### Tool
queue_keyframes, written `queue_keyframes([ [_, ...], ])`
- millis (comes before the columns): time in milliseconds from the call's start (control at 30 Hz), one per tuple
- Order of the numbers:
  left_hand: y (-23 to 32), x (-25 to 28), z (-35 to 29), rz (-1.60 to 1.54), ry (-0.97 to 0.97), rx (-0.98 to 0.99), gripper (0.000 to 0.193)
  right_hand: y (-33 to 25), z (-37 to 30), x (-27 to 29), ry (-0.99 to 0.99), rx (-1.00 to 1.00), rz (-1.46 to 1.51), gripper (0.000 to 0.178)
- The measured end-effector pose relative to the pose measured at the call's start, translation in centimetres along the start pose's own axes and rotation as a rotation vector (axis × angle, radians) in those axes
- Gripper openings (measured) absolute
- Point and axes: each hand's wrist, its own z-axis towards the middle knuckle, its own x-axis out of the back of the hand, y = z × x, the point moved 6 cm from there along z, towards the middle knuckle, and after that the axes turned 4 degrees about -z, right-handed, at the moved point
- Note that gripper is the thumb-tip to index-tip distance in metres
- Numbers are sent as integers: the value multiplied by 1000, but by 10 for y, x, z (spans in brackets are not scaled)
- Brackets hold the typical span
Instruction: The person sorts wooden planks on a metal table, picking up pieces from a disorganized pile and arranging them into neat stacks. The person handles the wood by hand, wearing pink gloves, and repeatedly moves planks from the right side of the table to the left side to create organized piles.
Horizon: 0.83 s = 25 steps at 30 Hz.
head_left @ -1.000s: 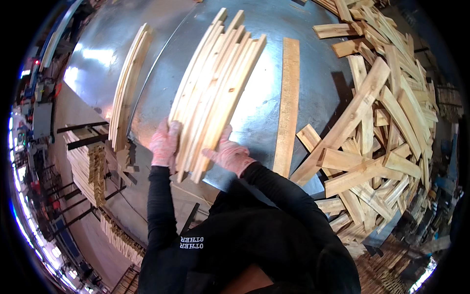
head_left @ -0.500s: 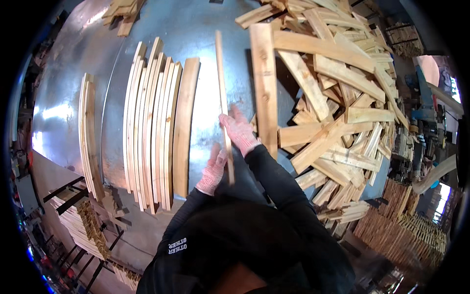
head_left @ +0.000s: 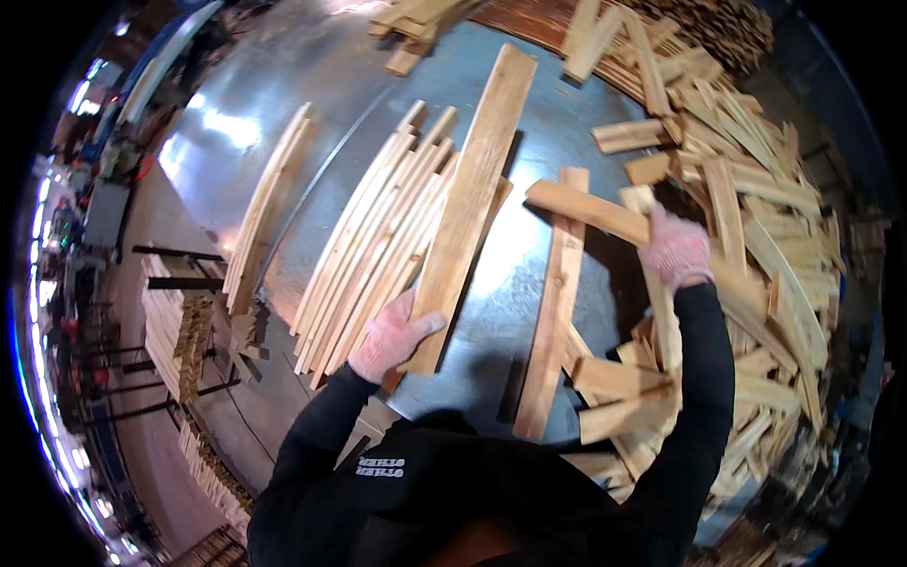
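My left hand, in a pale pink work glove, grips the near end of a wide wooden board, its thumb on the top face. This board is tilted over the right side of a row of narrow boards standing on edge. My right hand, gloved alike, is closed on another wooden board at the heap of loose boards. Beneath that board's left end a knotty board lies lengthwise on the metal table.
A small bundle of boards lies along the table's left side, and more pieces lie at the far edge. Stacked timber rests on a dark rack at left. At the far right is a pile of cut wood.
My left hand has moved the board left to the row. My right hand has let go of it, reached right and taken another from the heap. The view has turned.
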Motion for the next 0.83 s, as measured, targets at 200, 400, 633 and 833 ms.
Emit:
queue_keyframes([
  [200,44,46,106,95,82,-8,45,-50,-48,-15,-430,-377,1599,59],
  [400,49,-23,101,556,4,-486,41,-153,12,-22,-104,-389,2081,54],
  [633,4,-92,71,83,54,-351,83,-205,35,-87,10,-430,2435,57],
  [833,102,34,207,-82,-214,-7,77,-145,-37,-66,240,-600,1199,84],
])
